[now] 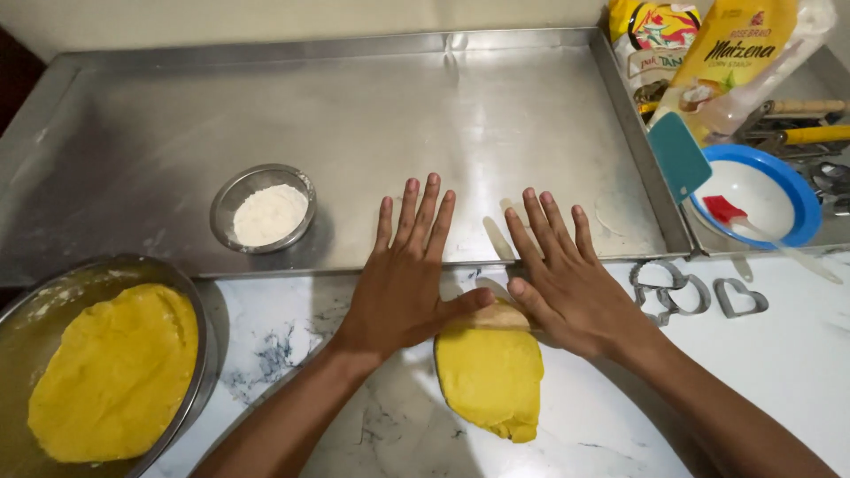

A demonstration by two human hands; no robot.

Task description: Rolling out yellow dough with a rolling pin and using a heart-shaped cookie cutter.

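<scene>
A flattened oval of yellow dough (490, 376) lies on the marble counter. Across its far end sits a wooden rolling pin (501, 314), mostly hidden under my palms. My left hand (409, 279) presses flat on the pin's left part with fingers spread and straight. My right hand (560, 279) presses flat on its right part in the same way, fingers reaching over the tray's front edge. Neither hand curls around the pin.
A big metal tray (133, 133) behind holds a small bowl of flour (265, 211). A steel bowl with more yellow dough (111, 372) stands front left. Metal cookie cutters (673, 288), a blue-rimmed plate with spatula (797, 199), a teal scraper (678, 155) and starch packets (735, 53) lie right.
</scene>
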